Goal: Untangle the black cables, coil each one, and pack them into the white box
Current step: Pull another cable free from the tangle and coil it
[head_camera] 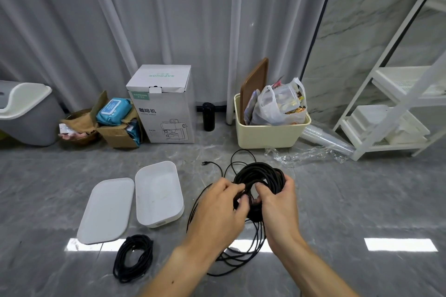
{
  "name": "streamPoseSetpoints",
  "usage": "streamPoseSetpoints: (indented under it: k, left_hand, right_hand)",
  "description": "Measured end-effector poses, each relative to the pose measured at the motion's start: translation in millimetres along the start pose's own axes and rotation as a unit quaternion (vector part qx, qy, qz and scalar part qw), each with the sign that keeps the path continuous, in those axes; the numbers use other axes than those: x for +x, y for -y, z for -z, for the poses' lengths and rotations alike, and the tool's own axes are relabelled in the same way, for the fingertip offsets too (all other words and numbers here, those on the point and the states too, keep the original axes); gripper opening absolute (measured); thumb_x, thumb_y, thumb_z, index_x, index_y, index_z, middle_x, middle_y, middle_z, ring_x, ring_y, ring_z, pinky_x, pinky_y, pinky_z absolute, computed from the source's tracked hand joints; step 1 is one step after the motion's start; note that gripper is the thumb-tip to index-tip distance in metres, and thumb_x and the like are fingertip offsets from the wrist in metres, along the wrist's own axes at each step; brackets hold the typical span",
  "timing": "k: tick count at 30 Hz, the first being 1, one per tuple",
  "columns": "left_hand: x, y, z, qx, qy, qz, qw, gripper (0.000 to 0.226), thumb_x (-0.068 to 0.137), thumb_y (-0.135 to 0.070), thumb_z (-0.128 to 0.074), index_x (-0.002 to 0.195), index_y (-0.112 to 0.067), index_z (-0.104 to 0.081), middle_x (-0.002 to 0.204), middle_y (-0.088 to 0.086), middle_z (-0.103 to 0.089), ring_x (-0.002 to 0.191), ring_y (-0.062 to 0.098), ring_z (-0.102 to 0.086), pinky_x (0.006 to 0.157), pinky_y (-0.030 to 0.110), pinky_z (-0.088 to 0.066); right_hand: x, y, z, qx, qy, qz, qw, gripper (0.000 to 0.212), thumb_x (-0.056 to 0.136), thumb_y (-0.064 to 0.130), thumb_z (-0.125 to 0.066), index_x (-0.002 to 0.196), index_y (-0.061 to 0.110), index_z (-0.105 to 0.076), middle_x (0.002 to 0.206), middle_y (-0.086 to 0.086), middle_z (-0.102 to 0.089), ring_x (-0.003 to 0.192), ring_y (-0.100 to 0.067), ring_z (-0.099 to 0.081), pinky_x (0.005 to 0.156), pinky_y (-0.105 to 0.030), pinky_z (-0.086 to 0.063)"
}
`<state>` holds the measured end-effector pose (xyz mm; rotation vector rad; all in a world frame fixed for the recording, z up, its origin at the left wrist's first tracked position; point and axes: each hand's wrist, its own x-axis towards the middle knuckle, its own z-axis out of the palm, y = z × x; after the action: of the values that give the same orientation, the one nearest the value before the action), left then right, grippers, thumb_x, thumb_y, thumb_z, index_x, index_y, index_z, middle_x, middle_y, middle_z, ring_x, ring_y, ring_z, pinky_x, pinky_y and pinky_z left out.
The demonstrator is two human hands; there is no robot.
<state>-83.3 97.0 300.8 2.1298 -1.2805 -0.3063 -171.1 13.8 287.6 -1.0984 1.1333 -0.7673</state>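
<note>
**A:** Head view: glossy grey marble floor (337,200), grey curtains (169,19) behind, clutter along the wall. I see the open white plastic box (158,194) with its flat white lid (106,211) lying just to its left, touching it or nearly so. Box looks empty.

**B:** Cables?

**A:** One small coiled black cable (133,258) sits on the floor in front of the lid. The big black cable bundle (259,176) is lifted, held up just right of the box. Loose loops (241,246) trail down to the floor under the wrists.

**B:** Hands?

**A:** Left hand (222,210) has its fingers curled, pinching strands at the near edge of the bundle. Right hand (280,200) is wrapped around the bundle's right side, thumb inside the ring.

**B:** Handling?

**A:** My read: light, limp and springy, so loops will splay if released. Grip across all turns at one point, not single strands. The trailing tail could snag.
</note>
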Motion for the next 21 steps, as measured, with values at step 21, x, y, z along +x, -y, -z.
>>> streamPoseSetpoints:
  k: [21]
  left_hand:
    - [10.3,-3.0,-3.8,0.167,0.121,0.056,0.977,0.018,0.096,-0.010,-0.043,0.100,-0.010,-0.061,0.100,0.010,-0.067,0.092,0.030,-0.060,0.068,0.029,-0.033]
  right_hand:
    - [-16.3,-5.0,-12.1,-0.154,0.038,0.099,0.982,0.048,0.093,0.010,-0.064,0.129,0.031,-0.038,0.110,0.012,-0.063,0.097,0.005,-0.058,0.073,-0.006,-0.045]
